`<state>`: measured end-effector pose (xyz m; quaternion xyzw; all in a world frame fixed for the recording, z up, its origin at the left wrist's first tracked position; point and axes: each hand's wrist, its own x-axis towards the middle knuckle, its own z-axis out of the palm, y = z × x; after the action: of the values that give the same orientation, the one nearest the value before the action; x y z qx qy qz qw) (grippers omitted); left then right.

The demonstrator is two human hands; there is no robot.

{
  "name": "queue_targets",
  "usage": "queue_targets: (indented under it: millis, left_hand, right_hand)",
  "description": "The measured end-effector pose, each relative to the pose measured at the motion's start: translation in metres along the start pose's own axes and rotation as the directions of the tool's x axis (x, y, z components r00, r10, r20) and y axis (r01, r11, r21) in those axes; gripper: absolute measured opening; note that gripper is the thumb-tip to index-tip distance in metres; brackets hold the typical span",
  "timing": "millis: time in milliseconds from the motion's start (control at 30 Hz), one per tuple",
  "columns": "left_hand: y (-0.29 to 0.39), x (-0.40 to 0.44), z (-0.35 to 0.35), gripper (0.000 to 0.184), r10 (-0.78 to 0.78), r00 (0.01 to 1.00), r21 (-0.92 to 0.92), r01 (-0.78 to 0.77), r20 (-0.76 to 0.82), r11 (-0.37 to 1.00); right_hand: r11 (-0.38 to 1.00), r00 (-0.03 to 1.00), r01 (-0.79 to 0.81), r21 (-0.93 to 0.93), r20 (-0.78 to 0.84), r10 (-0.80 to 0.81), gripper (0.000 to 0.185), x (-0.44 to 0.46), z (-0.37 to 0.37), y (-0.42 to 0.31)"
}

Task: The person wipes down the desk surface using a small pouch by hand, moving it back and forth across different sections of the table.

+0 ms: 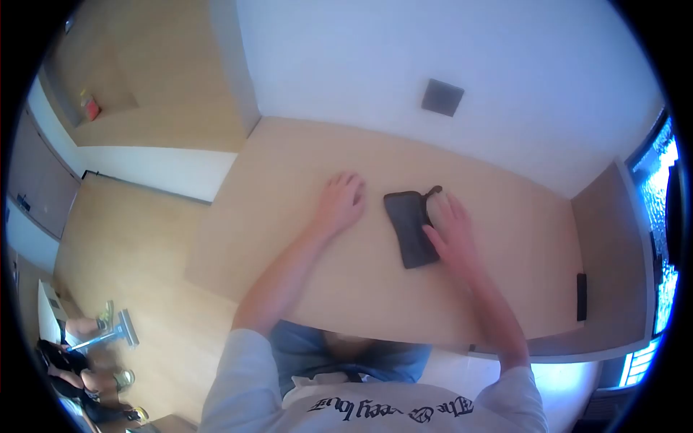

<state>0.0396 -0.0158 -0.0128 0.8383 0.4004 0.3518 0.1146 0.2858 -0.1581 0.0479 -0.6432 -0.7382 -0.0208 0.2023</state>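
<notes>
A dark grey, flat pouch (410, 229) with a small black tab or cord at its upper right corner lies on the light wooden desk (289, 155). My right hand (452, 227) rests along the pouch's right side, its fingers stretched out and its thumb touching the pouch's edge. To the left of the pouch, apart from it, my left hand (341, 203) lies on the desk with fingers loosely bent and nothing visible in it. What is under either palm is hidden.
A white wall with a grey square plate (442, 97) rises behind the desk. A side panel (613, 252) bounds the right, with a black strip (582, 296) near it. At lower left, another person sits near a mop (128, 328). A red-labelled bottle (90, 107) stands at upper left.
</notes>
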Motion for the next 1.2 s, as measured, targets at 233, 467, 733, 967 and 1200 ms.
queue_targets:
  millis: [233, 467, 733, 967, 1200]
  left_hand:
    - [-0.010, 0.000, -0.011, 0.028, 0.026, 0.999, 0.018, -0.026, -0.027, 1.000]
    - [-0.027, 0.001, 0.003, 0.024, -0.011, 1.000, -0.091, 0.010, -0.007, 0.996]
    - [-0.013, 0.001, -0.002, 0.022, -0.048, 0.999, -0.098, 0.046, -0.019, 0.994]
    - [-0.015, 0.002, -0.001, 0.021, -0.084, 0.994, -0.075, 0.090, 0.076, 0.993]
    - [-0.014, -0.002, 0.005, 0.022, -0.024, 1.000, -0.062, 0.024, 0.007, 0.998]
  right_hand:
    - [0.972, 0.987, 0.118, -0.202, 0.135, -0.091, 0.063, 0.052, 0.074, -0.065]
    - [0.973, 0.982, 0.188, 0.137, -0.005, -0.189, 0.049, 0.005, 0.071, -0.107]
    - [0.912, 0.891, -0.381, -0.152, -0.323, 0.318, 0.037, 0.069, 0.063, 0.043]
    - [0.994, 0.986, -0.032, 0.106, -0.161, 0.049, 0.034, 0.052, 0.068, 0.015]
    - [0.996, 0.998, -0.005, -0.088, -0.065, -0.001, 0.037, 0.023, 0.056, 0.009]
